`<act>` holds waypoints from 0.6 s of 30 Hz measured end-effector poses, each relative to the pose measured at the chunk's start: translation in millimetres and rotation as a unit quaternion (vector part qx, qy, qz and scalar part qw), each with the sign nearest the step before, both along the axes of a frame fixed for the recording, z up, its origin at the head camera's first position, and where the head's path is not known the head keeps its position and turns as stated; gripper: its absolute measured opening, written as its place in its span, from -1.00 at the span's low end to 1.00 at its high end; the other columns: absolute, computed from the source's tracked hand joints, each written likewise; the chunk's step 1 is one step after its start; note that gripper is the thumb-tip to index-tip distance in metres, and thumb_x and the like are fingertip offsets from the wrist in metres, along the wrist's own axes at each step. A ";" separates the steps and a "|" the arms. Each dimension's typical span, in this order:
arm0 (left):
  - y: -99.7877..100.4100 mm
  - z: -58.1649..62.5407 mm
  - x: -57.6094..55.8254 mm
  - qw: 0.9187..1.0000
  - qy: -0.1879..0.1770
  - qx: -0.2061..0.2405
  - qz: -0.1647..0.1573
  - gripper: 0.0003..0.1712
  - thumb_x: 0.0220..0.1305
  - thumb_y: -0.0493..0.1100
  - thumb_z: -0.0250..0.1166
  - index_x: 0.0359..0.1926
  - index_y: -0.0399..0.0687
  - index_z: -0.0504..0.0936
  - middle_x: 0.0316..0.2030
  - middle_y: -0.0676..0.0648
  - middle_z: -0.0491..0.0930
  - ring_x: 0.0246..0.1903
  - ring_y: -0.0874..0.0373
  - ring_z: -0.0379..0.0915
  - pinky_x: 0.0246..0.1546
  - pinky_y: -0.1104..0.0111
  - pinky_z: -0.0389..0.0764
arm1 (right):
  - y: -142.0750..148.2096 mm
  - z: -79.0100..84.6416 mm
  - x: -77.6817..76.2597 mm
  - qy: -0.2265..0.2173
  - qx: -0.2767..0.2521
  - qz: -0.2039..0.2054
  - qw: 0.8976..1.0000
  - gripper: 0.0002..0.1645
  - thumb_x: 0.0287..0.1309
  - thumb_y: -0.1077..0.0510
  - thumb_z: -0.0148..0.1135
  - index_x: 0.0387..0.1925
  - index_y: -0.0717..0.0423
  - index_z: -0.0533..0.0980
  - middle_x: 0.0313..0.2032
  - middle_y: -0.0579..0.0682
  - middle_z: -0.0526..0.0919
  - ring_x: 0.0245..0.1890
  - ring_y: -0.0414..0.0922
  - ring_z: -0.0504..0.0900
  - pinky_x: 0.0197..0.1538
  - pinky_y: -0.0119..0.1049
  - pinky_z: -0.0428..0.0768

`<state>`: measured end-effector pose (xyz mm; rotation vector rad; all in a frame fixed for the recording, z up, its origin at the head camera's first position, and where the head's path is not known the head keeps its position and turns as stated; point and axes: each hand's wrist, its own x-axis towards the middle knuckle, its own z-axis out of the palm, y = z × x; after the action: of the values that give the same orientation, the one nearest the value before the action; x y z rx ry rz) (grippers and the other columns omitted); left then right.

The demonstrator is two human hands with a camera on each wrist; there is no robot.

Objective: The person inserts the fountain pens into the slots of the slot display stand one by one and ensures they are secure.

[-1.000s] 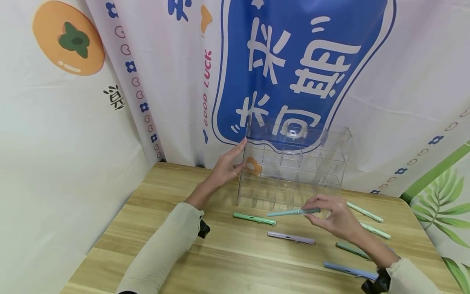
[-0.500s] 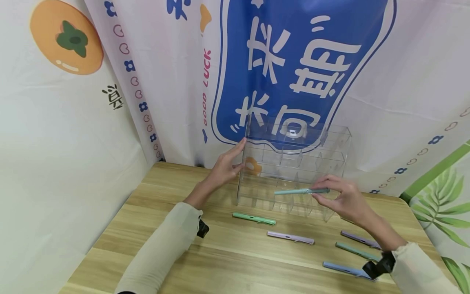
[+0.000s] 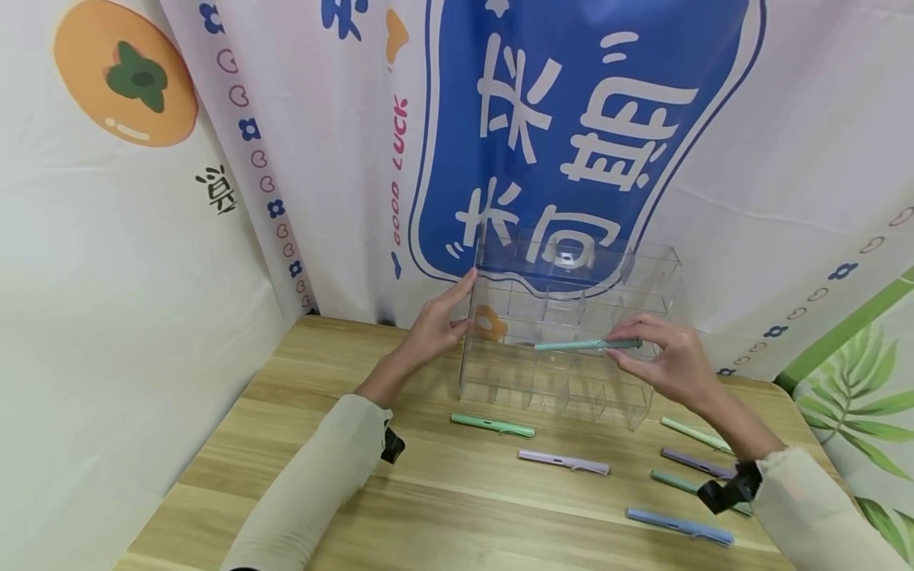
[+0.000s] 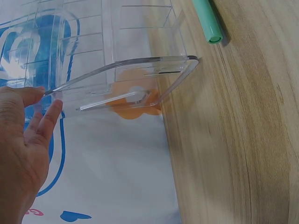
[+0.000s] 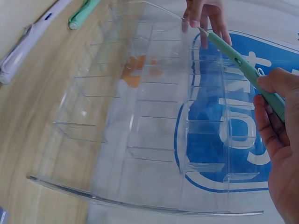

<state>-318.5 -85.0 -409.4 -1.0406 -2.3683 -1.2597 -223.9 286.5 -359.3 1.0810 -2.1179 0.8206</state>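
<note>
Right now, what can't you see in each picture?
Head: dark green pen, middle hidden by black wrist camera.
Left wrist: bright green pen, far end cut off by top edge.
Right wrist: teal pen, rear end hidden by right grip.
Right wrist: bluish sliver, cut off by left edge, too little to name.

The head view is evenly bright, the wrist views dimmer; glare dots the rack; shadow edges the green pen.

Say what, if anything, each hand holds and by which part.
Right hand: teal pen, pinched at its darker end near the clip. Left hand: clear rack, touched at its left side; whether gripped cannot be told.
</note>
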 end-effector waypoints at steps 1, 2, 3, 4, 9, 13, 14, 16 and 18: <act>0.0 0.0 0.0 1.000 0.000 0.000 0.000 0.01 0.28 -0.61 0.35 0.65 -0.26 0.11 0.66 -0.14 0.03 0.62 -0.05 0.03 0.13 0.31 0.75 | -0.6 1.5 -1.5 0.005 -0.001 -0.003 1.000 -0.55 -0.31 0.57 0.61 -0.28 0.19 0.78 -0.30 0.09 0.80 -0.23 -0.15 0.74 0.09 -0.69 0.60; 0.1 0.0 -0.2 1.000 0.000 0.000 0.001 0.00 0.28 -0.61 0.35 0.65 -0.26 0.11 0.66 -0.14 0.03 0.62 -0.05 0.03 0.12 0.32 0.75 | -1.0 3.0 -2.7 0.004 -0.001 -0.007 1.000 -0.56 -0.30 0.56 0.61 -0.28 0.19 0.78 -0.30 0.08 0.81 -0.23 -0.13 0.74 0.09 -0.69 0.59; 0.2 0.1 -0.2 1.000 0.000 -0.001 0.001 0.00 0.28 -0.61 0.35 0.65 -0.26 0.11 0.66 -0.14 0.03 0.62 -0.04 0.03 0.12 0.32 0.75 | -1.8 4.4 -4.1 0.007 -0.002 -0.009 1.000 -0.56 -0.30 0.56 0.61 -0.27 0.20 0.77 -0.30 0.08 0.81 -0.25 -0.11 0.75 0.08 -0.70 0.59; 0.3 0.2 -0.1 1.000 0.000 0.000 0.001 0.00 0.28 -0.61 0.35 0.64 -0.26 0.11 0.66 -0.13 0.03 0.62 -0.04 0.03 0.12 0.33 0.75 | -2.5 5.8 -5.4 0.008 -0.003 -0.012 1.000 -0.56 -0.30 0.55 0.61 -0.27 0.20 0.77 -0.30 0.07 0.81 -0.26 -0.10 0.75 0.08 -0.70 0.58; 0.4 -0.2 0.1 1.000 0.000 0.004 0.002 -0.01 0.27 -0.61 0.35 0.64 -0.28 0.12 0.66 -0.12 0.04 0.62 -0.03 0.03 0.16 0.34 0.72 | -8.3 12.8 -12.3 0.015 -0.001 -0.024 1.000 -0.59 -0.26 0.55 0.61 -0.27 0.23 0.77 -0.29 0.07 0.82 -0.30 -0.01 0.75 0.05 -0.72 0.57; 0.3 -0.8 0.3 1.000 0.010 0.005 0.004 -0.01 0.25 -0.61 0.37 0.62 -0.32 0.14 0.65 -0.15 0.05 0.61 -0.06 0.06 0.15 0.35 0.72 | -12.7 17.9 -18.2 0.018 0.002 -0.029 0.999 -0.61 -0.21 0.55 0.60 -0.25 0.26 0.77 -0.27 0.07 0.83 -0.31 0.01 0.77 0.04 -0.72 0.57; 0.2 -0.8 0.4 1.000 0.013 0.004 0.003 -0.01 0.25 -0.61 0.37 0.62 -0.32 0.14 0.65 -0.16 0.06 0.61 -0.07 0.06 0.13 0.35 0.73 | -13.7 18.9 -19.6 0.019 0.002 -0.030 0.999 -0.62 -0.19 0.55 0.59 -0.24 0.27 0.77 -0.27 0.08 0.83 -0.31 0.02 0.77 0.04 -0.71 0.57; 0.0 -0.8 0.5 1.000 0.016 0.004 0.004 0.00 0.25 -0.61 0.37 0.62 -0.31 0.13 0.64 -0.16 0.06 0.60 -0.07 0.07 0.09 0.36 0.75 | -15.5 20.8 -22.6 0.019 0.001 -0.032 0.999 -0.63 -0.17 0.55 0.59 -0.24 0.28 0.77 -0.27 0.08 0.83 -0.31 0.03 0.77 0.04 -0.72 0.57; -0.4 -0.7 0.4 1.000 0.014 0.004 0.003 0.00 0.26 -0.61 0.37 0.63 -0.29 0.13 0.65 -0.15 0.06 0.61 -0.06 0.06 0.07 0.37 0.76 | -17.0 22.0 -25.4 0.017 -0.003 -0.039 0.999 -0.63 -0.16 0.55 0.59 -0.23 0.28 0.77 -0.26 0.09 0.83 -0.30 0.04 0.78 0.03 -0.73 0.57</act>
<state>-318.0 -85.4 -410.1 -1.0415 -2.3409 -1.2432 -249.2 269.4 -337.3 0.9960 -2.1140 0.7647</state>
